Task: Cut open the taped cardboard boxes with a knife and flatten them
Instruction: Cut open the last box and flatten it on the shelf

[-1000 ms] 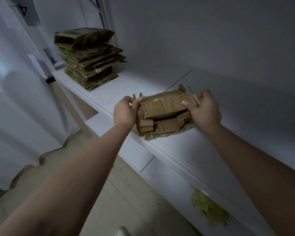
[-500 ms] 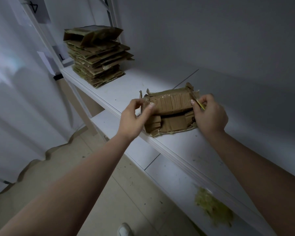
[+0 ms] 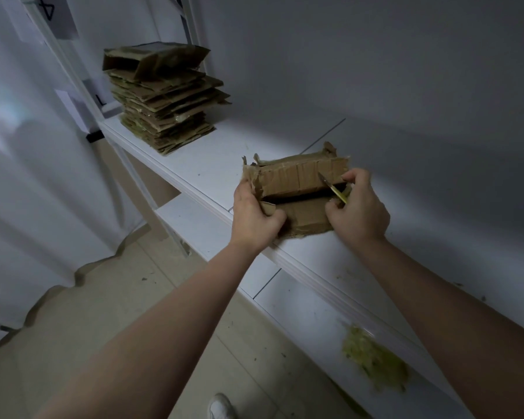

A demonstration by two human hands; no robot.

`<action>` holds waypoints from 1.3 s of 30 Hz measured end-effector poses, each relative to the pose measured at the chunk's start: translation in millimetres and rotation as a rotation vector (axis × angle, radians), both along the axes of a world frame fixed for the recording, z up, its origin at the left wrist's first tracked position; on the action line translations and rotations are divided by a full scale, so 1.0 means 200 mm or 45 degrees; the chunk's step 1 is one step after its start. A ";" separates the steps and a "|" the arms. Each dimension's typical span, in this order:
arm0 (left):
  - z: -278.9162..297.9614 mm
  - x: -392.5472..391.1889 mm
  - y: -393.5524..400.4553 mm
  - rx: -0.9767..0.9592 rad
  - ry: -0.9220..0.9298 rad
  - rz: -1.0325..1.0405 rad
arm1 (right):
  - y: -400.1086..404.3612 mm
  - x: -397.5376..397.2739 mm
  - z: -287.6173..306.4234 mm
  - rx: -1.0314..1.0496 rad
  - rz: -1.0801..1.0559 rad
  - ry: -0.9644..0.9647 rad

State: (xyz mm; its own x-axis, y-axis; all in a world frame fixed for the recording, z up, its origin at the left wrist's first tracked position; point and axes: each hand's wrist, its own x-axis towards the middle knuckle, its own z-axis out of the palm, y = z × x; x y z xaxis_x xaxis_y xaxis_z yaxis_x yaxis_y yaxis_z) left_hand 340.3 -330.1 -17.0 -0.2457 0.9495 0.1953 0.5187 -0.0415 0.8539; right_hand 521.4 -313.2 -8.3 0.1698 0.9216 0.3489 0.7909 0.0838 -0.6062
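White shelf (image 3: 212,170): stack of flattened cardboard (image 3: 164,95) at far left; cut cardboard box (image 3: 300,179) at front edge. My left hand (image 3: 254,216) grips its left flap, fingers curled; my right hand (image 3: 357,207) pinches the knife (image 3: 333,189) and the right end.

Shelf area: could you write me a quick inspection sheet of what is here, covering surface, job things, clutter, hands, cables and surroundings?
Surface: white shelf, with scattered specks; a lower shelf sits below it.
Job's things: box, partly opened, on the shelf's front edge; knife, its blade over the box; stack of flattened cardboard at the shelf's far end.
Clutter: greenish debris on the lower shelf.
Hands: left hand grips the box's left end; right hand holds the knife and touches the box's right end.
Cables: nothing seen.
Surroundings: grey wall behind, white curtain to the left, tiled floor, one shoe.
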 end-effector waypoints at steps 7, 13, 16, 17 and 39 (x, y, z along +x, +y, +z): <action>0.00 -0.13 -0.13 0.023 0.137 -0.141 | -0.05 0.09 -0.07 0.160 0.108 0.337; 0.01 -0.18 -0.14 0.008 0.246 -0.089 | -0.02 0.16 -0.07 -0.039 0.299 0.574; 0.00 -0.19 -0.14 0.012 0.234 -0.085 | -0.02 0.19 -0.02 -0.066 0.327 0.712; 0.00 -0.19 -0.14 0.017 0.231 -0.090 | -0.02 0.19 -0.01 -0.083 0.334 0.748; 0.36 -0.16 0.09 0.317 0.245 -0.246 | 0.07 0.20 -0.01 -0.062 0.014 0.666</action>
State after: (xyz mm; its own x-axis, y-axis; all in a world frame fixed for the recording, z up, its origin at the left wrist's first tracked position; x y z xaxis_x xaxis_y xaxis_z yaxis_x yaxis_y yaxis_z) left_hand 309.1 -311.5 54.2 -0.0029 0.8923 0.4515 0.6310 -0.3486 0.6930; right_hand 560.7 -299.7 -10.0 0.2999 0.9375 0.1766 0.3804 0.0522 -0.9233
